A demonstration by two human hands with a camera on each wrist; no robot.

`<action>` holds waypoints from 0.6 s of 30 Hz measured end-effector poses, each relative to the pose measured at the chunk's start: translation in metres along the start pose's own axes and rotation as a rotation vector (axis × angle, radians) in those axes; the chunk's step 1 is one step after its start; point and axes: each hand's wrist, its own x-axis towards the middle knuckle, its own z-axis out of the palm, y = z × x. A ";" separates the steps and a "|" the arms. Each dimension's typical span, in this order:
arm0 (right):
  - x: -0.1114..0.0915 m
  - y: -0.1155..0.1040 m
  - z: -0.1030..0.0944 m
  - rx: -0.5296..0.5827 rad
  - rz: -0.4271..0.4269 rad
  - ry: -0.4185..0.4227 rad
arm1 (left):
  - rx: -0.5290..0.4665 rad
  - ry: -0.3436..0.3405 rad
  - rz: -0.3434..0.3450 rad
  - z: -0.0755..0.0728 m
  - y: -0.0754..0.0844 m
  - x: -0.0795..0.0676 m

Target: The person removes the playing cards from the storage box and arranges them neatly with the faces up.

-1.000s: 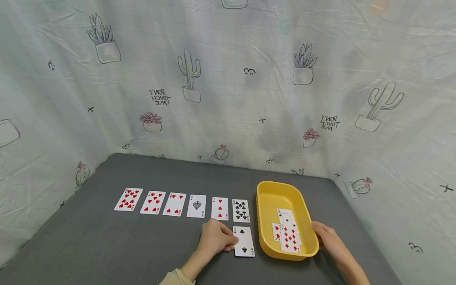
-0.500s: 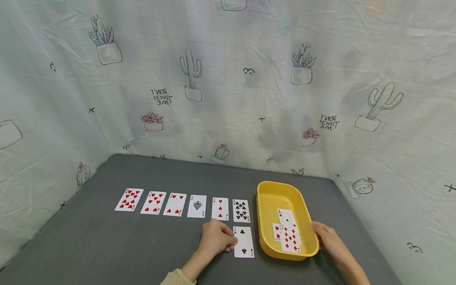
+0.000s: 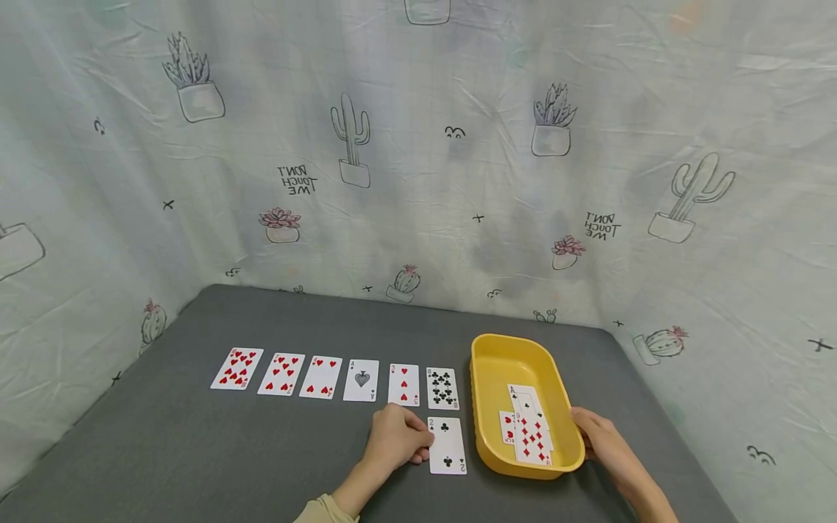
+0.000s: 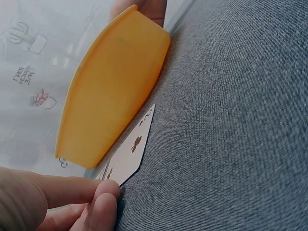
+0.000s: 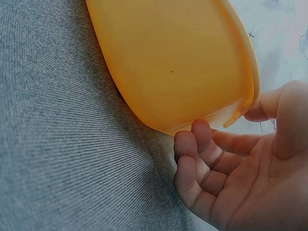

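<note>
In the head view my left hand [image 3: 397,436] pinches the left edge of a two of clubs playing card [image 3: 447,452], which lies face up on or just above the grey tabletop. In the left wrist view the thumb and fingers meet at one corner of that card [image 4: 131,153]. Just right of the card stands a yellow plastic tray [image 3: 480,414]. The right hand [image 3: 604,439] grips the tray's near right corner. From the right wrist view, the thumb hooks over the rim and the curled fingers [image 5: 187,144] sit against the outer wall.
Several face-up cards form a row across the table, including an ace of spades [image 3: 360,380] and a three of hearts [image 3: 403,383] beyond my left hand. Overlapping cards [image 3: 533,439] lie inside the tray. A patterned curtain [image 3: 418,181] hangs behind the table [image 3: 196,450].
The two of clubs and left hand are almost still. The right hand stays at the tray's corner, and the head view has tilted very slightly.
</note>
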 end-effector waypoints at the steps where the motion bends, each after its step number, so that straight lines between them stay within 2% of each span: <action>1: 0.000 0.000 0.000 -0.005 -0.005 -0.004 | -0.003 -0.001 0.000 0.000 0.000 0.000; 8: 0.001 -0.004 -0.001 -0.020 -0.015 -0.014 | -0.017 -0.006 0.006 -0.001 0.001 0.001; 13: 0.001 -0.004 -0.002 -0.025 -0.006 -0.004 | -0.044 -0.034 -0.016 -0.002 0.003 0.002; 18: 0.001 -0.003 -0.003 -0.017 0.000 -0.026 | -0.032 -0.055 -0.006 -0.005 0.017 0.003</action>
